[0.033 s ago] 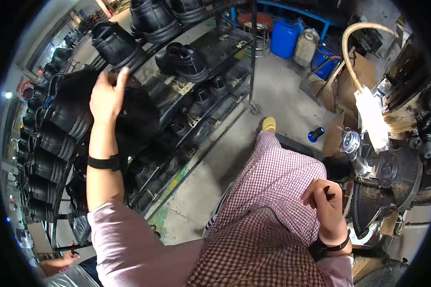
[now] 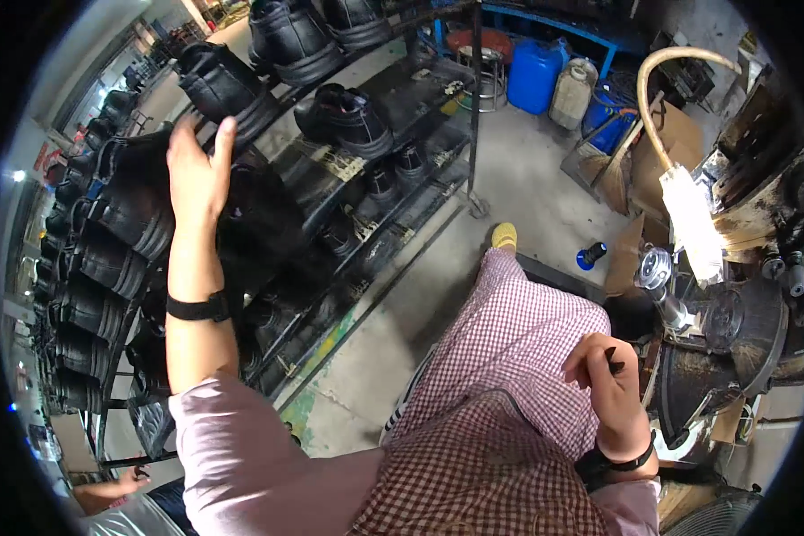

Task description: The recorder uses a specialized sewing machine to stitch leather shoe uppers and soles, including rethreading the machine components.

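My left hand (image 2: 198,179) is stretched out to the rack with its fingers and thumb apart, holding nothing. Just beyond its fingertips stands a black shoe (image 2: 223,87) on the upper tier. Another black shoe (image 2: 353,121) sits on the shelf to the right of that hand. Over my lap, my right hand (image 2: 606,389) is curled closed. A small dark pointed piece (image 2: 614,361) sticks out between its fingers; its kind and the rest of it are hidden.
A wheeled metal rack (image 2: 411,246) full of black shoes fills the left side. At right stand a lit lamp (image 2: 690,223) and a dark machine (image 2: 724,330). A blue spool (image 2: 590,255), blue drum (image 2: 533,76) and broom (image 2: 615,179) are farther off. Another person's hand (image 2: 134,480) shows lower left.
The fingers of my left hand have straightened a little, and the view has shifted slightly. My right hand keeps the same closed pose.
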`<state>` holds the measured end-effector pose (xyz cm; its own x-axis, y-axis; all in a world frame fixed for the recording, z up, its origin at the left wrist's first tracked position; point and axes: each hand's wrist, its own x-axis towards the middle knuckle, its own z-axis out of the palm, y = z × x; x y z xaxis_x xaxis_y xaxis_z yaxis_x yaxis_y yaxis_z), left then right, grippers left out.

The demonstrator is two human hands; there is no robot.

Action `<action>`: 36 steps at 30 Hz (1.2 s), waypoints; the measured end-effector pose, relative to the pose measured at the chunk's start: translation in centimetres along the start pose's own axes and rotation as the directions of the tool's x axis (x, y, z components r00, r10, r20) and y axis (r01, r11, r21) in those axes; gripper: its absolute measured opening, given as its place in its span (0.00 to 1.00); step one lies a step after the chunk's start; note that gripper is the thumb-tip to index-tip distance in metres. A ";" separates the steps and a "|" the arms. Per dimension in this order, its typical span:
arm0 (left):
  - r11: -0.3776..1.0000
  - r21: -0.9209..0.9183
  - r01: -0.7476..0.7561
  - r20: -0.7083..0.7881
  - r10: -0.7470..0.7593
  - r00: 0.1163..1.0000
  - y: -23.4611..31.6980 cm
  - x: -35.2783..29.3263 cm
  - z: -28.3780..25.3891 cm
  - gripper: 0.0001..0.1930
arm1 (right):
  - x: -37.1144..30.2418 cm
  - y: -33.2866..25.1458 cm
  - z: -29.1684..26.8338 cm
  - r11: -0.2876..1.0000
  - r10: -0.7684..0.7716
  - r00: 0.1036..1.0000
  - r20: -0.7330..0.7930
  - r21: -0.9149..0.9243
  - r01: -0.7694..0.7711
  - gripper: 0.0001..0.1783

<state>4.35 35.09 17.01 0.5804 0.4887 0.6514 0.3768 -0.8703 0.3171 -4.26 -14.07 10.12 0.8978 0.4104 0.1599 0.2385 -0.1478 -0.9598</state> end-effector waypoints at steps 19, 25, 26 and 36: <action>-0.091 -0.615 -0.783 -0.356 0.918 0.173 23.2 -26.5 -2.5 0.14 | -0.9 6.7 -0.1 0.950 0.268 0.946 -0.180 0.210 -0.229 0.08; -0.324 -0.330 0.887 0.721 0.519 0.458 21.6 -34.2 2.2 0.39 | -5.5 9.2 -5.0 0.735 0.515 0.852 -0.094 0.559 -0.383 0.17; -0.459 0.131 0.879 0.669 0.695 0.263 21.5 -35.3 2.8 0.37 | -5.1 9.2 -5.0 0.773 0.329 0.941 -0.080 0.595 -0.219 0.11; -0.249 -0.740 0.625 0.522 0.373 0.767 28.8 -29.0 3.0 0.35 | 1.5 9.2 -14.2 0.939 -0.005 0.755 -0.656 0.256 0.229 0.12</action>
<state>0.52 -3.94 5.22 0.9627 0.0823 0.2576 -0.2650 0.4766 0.8382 4.48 -27.55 4.83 0.9195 -0.2793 0.2766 0.3344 0.1858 -0.9240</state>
